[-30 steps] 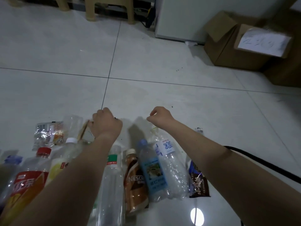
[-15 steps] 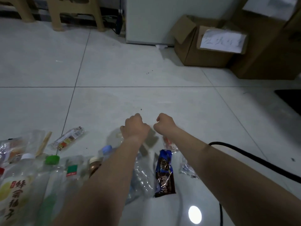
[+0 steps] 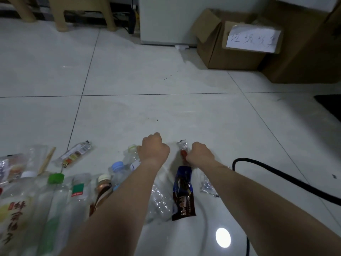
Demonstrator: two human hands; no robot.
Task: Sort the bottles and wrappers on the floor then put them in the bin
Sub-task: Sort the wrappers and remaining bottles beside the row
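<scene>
My left hand (image 3: 154,149) is down at the floor (image 3: 166,80), fingers clenched under the palm, knuckles toward twelve o'clock. The clear bottle (image 3: 132,154) with the pale cap lies at nine o'clock from those knuckles. Its neck is right against the hand's edge and its body runs under my wrist toward six. My fingertips are hidden, so I cannot tell whether they grasp it or are only balled up above it.

My right hand (image 3: 200,154) sits at three o'clock from the left, near it but apart, and is curled just as tight. The small red wrapper (image 3: 183,147) lies at ten o'clock from it. Its sealed end points to twelve and its near end slips under the thumb side of the hand. Whether my fingers pinch it I cannot tell.

The dark blue wrapper (image 3: 182,193) lies between my forearms, just at six o'clock from the red one. A crumpled clear wrapper (image 3: 207,185) is at its three o'clock, partly under my right forearm.

At eight o'clock from my left hand lie a blue-capped bottle (image 3: 117,167), a brown coffee bottle (image 3: 103,185) and a green-capped bottle (image 3: 55,179). Well apart at one o'clock stands the cardboard box (image 3: 238,58) with a handwritten sheet. A black cable (image 3: 276,174) curves at four o'clock.
</scene>
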